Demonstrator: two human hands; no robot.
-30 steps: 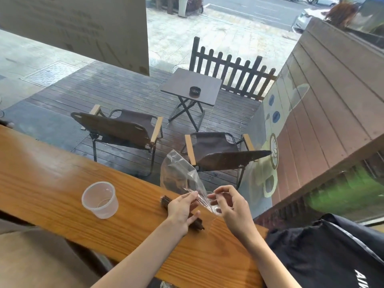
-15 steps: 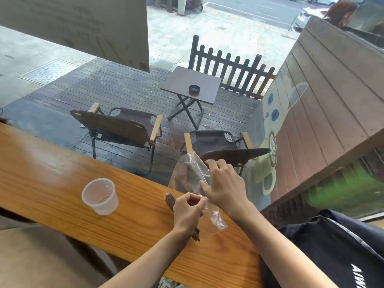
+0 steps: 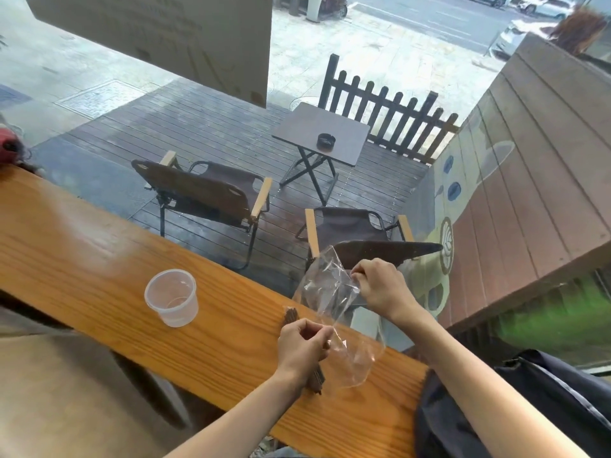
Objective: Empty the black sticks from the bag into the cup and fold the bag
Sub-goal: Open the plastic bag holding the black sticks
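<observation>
A clear plastic bag hangs crumpled between my hands above the wooden counter. My right hand pinches its upper edge. My left hand is closed on the bag's lower part and rests over a bundle of dark sticks lying on the counter. The sticks' ends show above and below that hand, and they appear to be outside the bag. An empty translucent plastic cup stands upright on the counter, left of the hands.
A window runs along the counter's far edge, with chairs and a small table on the deck outside. A dark bag lies on the counter's right end. A red object sits at the far left.
My right hand moved up and to the right with the bag's top edge, stretching the bag out. My left hand stayed over the sticks.
</observation>
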